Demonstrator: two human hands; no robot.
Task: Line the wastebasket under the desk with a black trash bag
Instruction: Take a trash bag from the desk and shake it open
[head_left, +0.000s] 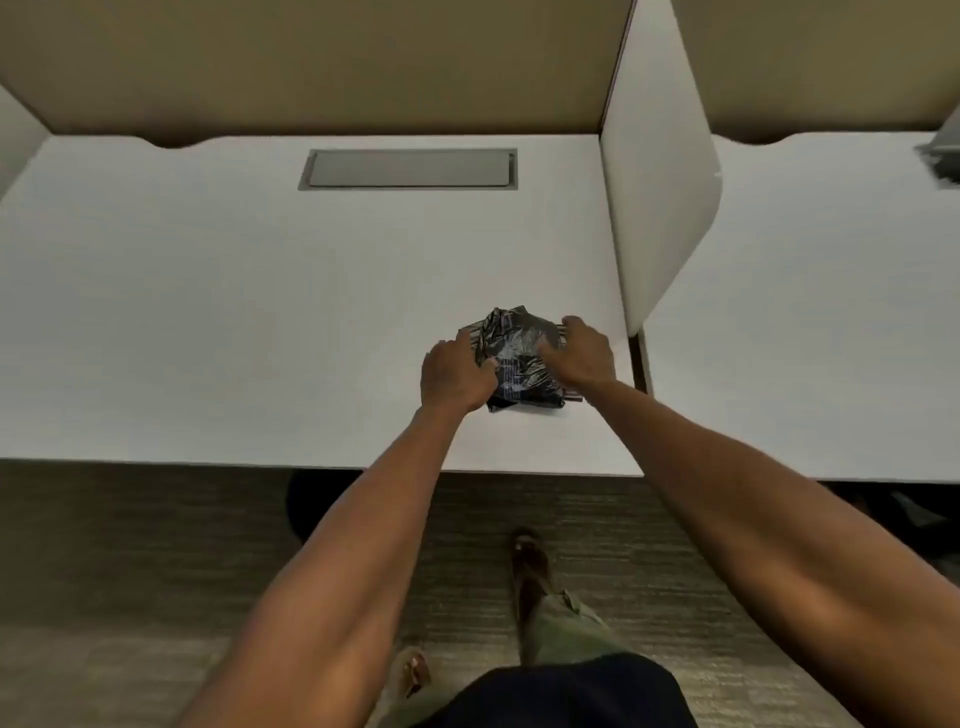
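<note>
Lying right of centre in the frame, on the white worktop (234, 312) and near its front edge: a crumpled, folded black trash bag (519, 358), glossy, with faint pale print on its lower left part. Sitting between the two hands, touched by both.

Resting against the bag's left side, the left hand (452, 376), palm down, its fingers (485, 366) curling onto the plastic at the bag's left edge; looking loosely bent rather than clamped, though whether actually pinching the film cannot be told. Pressing on the bag's right side, the right hand (584, 356), its fingers (550, 353) spreading fairly wide over the top of the plastic, the fingertips partly blurred; lying on the bag more than closing round it. Bag showing dark between the two sets of fingers and poking out above and below them.

Reaching up from the lower part of the frame, both bare forearms, crossing the worktop's front edge.

Sitting flush in the worktop at upper centre, a grey cable hatch (408, 169). Standing at the right, a white divider panel (660, 208), separating this worktop from a neighbouring one. Rising behind, a tan back panel (311, 57).

Showing below the worktop's front edge, grey carpet (130, 571), a sandalled foot (530, 566) and an olive trouser leg (571, 629). Lurking in the shadow under the worktop, lower centre-left, a dark rounded shape (306, 506), too dim to identify.
</note>
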